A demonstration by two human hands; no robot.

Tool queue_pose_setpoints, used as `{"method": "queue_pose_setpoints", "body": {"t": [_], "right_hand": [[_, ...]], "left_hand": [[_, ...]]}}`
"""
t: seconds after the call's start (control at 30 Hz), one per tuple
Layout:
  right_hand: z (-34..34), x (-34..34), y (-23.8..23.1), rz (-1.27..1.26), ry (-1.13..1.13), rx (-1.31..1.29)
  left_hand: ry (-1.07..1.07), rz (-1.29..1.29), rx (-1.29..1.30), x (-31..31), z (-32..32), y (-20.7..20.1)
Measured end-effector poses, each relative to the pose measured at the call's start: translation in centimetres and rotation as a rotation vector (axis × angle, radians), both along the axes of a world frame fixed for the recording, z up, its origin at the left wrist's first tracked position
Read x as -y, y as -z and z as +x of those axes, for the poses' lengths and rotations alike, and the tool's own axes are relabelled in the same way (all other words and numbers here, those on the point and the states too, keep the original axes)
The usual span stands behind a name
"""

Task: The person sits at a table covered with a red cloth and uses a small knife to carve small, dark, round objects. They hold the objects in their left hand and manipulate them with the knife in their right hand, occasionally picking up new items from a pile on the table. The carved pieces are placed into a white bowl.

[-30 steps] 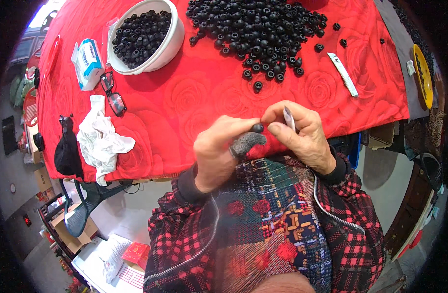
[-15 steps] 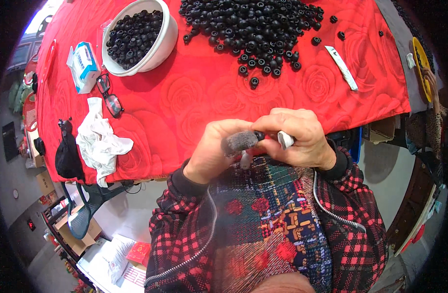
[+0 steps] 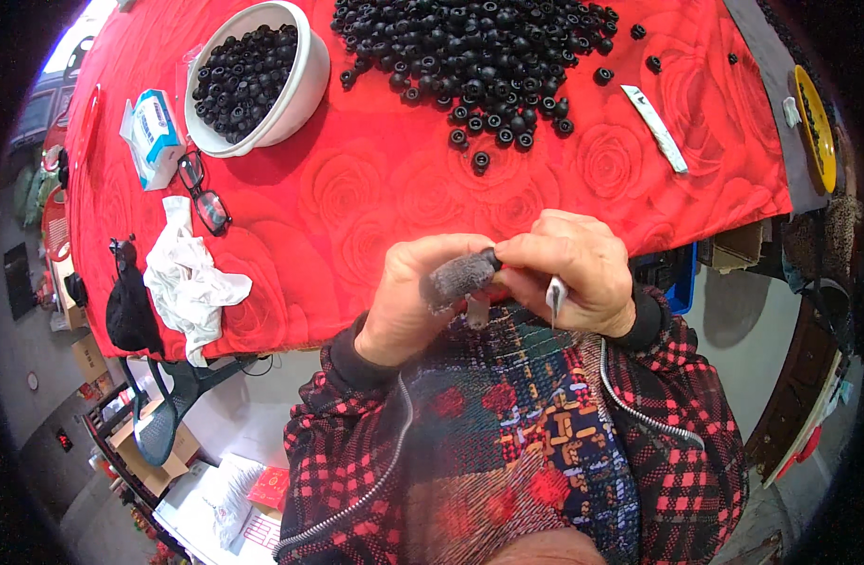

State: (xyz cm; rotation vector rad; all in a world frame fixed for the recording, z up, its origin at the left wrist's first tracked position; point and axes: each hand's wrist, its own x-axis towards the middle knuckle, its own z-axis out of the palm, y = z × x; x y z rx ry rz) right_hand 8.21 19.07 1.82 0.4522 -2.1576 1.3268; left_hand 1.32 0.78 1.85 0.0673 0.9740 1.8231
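Observation:
My left hand (image 3: 406, 299) is closed, its fingers curled in front of my chest. A fuzzy grey sleeve (image 3: 460, 279) seems to cover one of its digits. At the sleeve's tip, a small black round piece (image 3: 494, 257) is pinched where both hands meet. My right hand (image 3: 575, 271) is closed around a slim white tool (image 3: 556, 294), whose narrow pointed end sticks out toward me below the fingers. The rest of that tool is hidden in the palm. Beyond my hands a large pile of black round pieces (image 3: 479, 61) lies on the red tablecloth (image 3: 376, 202).
At the far left, a white bowl (image 3: 312, 80) holds similar black pieces. Near it are a blue-white tissue packet (image 3: 154, 137), glasses (image 3: 206, 200), a white cloth (image 3: 189, 278) and a black pouch (image 3: 131, 306). A white strip (image 3: 654, 127) lies right; a yellow tray (image 3: 829, 155) is farther right.
The slim white tool has turned in my right hand, so its thin pointed end now shows instead of a broad white end. The hands stay together; the view has shifted slightly.

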Motion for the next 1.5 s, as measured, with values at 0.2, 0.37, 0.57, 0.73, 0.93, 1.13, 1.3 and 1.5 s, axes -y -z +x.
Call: {"method": "queue_pose_setpoints", "body": {"t": [0.2,0.37,0.57,0.73,0.93,1.13,1.3,1.5], "right_hand": [[0.2,-0.6,-1.3,-0.150,-0.057,0.249],[0.1,-1.8,-0.8,-0.211,-0.110,0.455],[-0.5,-1.6,-1.0,-0.063,-0.143,0.429],[-0.6,-1.5,-0.8,-0.062,-0.138,0.433],[-0.6,-1.4,-0.7,-0.060,-0.138,0.457],[-0.7,-1.4,-0.4,-0.085,-0.134,0.459],[-0.7,-1.4,-0.7,-0.094,-0.150,0.491],[-0.7,-1.4,-0.4,-0.112,-0.184,0.459]], "left_hand": [[-0.025,0.012,-0.067,0.2,-0.2,0.4],[0.002,-0.010,-0.030,0.3,-0.4,0.2],[-0.027,0.013,-0.070,0.3,-0.3,0.1],[-0.042,0.056,-0.074,0.2,-0.3,0.4],[0.011,0.060,-0.060,0.4,-0.6,0.7],[-0.054,0.085,-0.038,0.3,-0.3,0.7],[-0.010,0.083,-0.034,0.2,-0.6,1.0],[-0.042,0.086,0.045,0.2,-0.5,1.1]]}}
